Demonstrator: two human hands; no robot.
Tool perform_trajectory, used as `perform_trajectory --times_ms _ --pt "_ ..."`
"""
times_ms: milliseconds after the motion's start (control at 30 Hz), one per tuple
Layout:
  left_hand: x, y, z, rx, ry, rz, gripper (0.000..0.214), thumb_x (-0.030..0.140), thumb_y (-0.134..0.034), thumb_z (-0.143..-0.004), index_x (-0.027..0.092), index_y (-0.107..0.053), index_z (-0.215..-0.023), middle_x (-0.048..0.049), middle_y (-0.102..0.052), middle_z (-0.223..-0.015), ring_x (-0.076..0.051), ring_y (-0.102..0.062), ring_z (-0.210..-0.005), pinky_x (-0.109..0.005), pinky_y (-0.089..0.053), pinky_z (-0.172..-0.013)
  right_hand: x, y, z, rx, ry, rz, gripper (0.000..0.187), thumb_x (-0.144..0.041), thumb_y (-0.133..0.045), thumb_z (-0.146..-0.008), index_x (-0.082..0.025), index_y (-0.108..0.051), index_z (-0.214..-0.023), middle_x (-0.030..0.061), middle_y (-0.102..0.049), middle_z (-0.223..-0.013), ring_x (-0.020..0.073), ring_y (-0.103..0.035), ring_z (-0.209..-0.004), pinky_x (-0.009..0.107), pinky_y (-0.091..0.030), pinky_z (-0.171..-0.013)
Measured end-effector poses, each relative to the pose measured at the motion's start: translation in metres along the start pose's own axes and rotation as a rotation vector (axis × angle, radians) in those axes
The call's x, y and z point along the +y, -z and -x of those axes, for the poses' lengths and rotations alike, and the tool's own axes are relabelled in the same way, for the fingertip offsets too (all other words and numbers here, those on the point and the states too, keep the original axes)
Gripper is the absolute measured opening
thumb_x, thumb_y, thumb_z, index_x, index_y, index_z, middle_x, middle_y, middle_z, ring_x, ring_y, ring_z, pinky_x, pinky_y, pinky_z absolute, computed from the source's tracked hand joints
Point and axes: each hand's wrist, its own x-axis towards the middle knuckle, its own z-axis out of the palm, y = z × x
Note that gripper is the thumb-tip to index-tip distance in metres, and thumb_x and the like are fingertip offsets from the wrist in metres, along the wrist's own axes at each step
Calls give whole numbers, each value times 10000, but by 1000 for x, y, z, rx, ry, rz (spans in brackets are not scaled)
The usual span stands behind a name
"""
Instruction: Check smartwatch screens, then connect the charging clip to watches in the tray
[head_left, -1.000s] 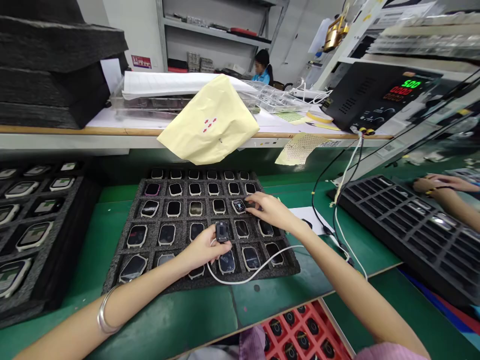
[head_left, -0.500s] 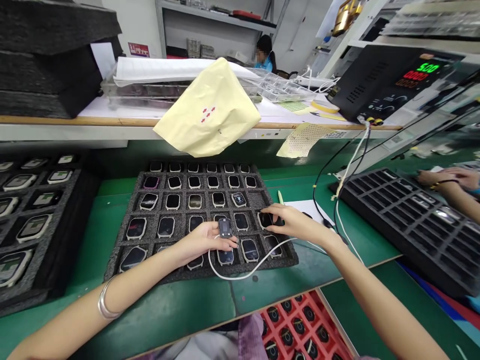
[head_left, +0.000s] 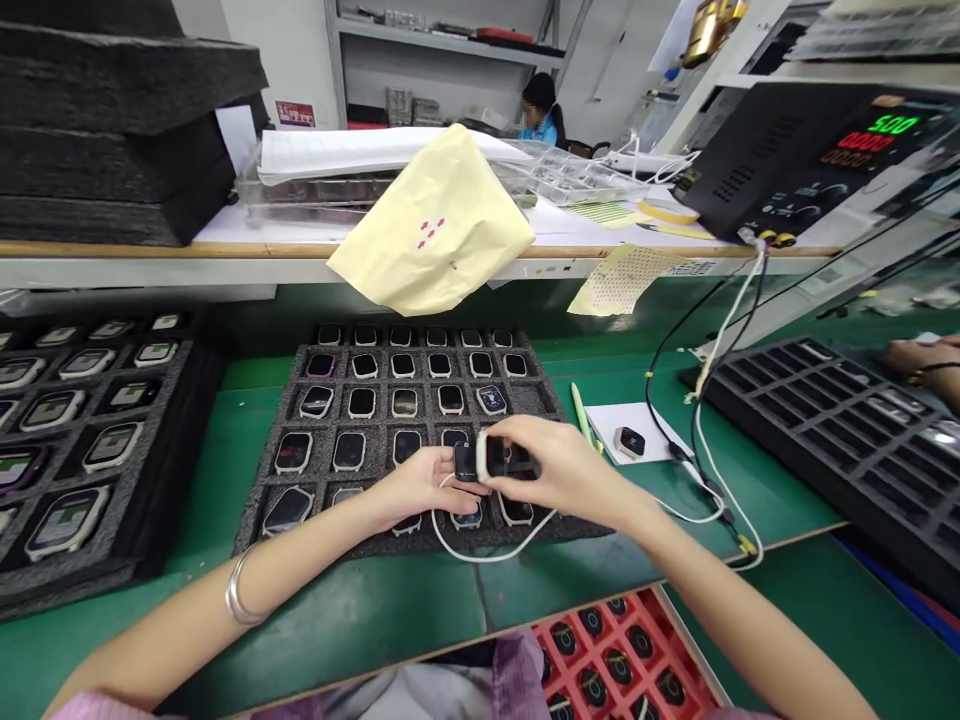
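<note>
My left hand (head_left: 420, 488) is palm up at the front of the black foam tray (head_left: 321, 462), its fingers closed on a small black square charger (head_left: 465, 461) with a white cable (head_left: 487, 558). In my right hand (head_left: 562, 465) is a smartwatch (head_left: 514, 458) with a light frame, gripped by its edges between thumb and fingers. The watch is right beside the charger; I cannot tell whether they touch. Below both hands, the tray's pockets hold rows of strapless smartwatches, partly covered by my hands.
A second foam tray (head_left: 112, 490) of watches is at left; a slotted black tray (head_left: 810, 440) is at right. A watch (head_left: 630, 442) lies on white paper (head_left: 609, 420) beside a green pen (head_left: 581, 408). Cables hang from the power supply (head_left: 810, 160). Below is a red tray (head_left: 615, 632).
My right hand has lifted a watch from the tray's right side and brought it left to the charger. My left hand still holds the charger. The view has shifted slightly.
</note>
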Motion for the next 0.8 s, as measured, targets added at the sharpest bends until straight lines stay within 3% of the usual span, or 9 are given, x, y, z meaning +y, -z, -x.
perform_trajectory --times_ms 133,333,633,733,800 --pt "-1 -1 0 35 -34 -2 461 231 -885 -526 114 -645 -902 -62 -683 -856 -192 -648 -846 -331 -472 -862 -13 -25 -15 -41 89 64 354 -233 -732 -797 -121 -577 -1096 136 -647 -1033 305 -619 -953 424 -513 -820" --pt "-3 -7 -1 130 -52 55 497 432 -844 -575 89 -646 -875 -71 -669 -780 -191 -652 -761 -357 -528 -794 0 -30 -13 -87 121 -91 355 -220 -657 -872 -157 -528 -1197 128 -613 -1113 281 -617 -977 410 -520 -832" --pt "-2 -8 1 127 -68 60 498 440 -837 -585 85 -635 -870 -63 -646 -743 -175 -640 -695 -311 -545 -694 16 -61 -7 160 228 -367 345 -281 -657 -868 -167 -525 -1165 108 -606 -1011 243 -603 -921 367 -519 -788" --pt "-2 -8 1 119 -62 39 442 402 -814 -638 88 -627 -888 -68 -655 -761 -170 -640 -702 -308 -546 -701 16 -56 -6 145 226 -329 377 -311 -660 -870 -167 -518 -1188 120 -606 -1052 254 -598 -965 387 -526 -811" --pt "-1 -8 1 112 -56 31 416 391 -795 -669 90 -624 -899 -82 -671 -784 -176 -650 -709 -308 -546 -703 4 -40 -4 136 220 -244 376 -312 -647 -877 -170 -517 -1199 139 -590 -1133 275 -574 -1049 423 -519 -859"
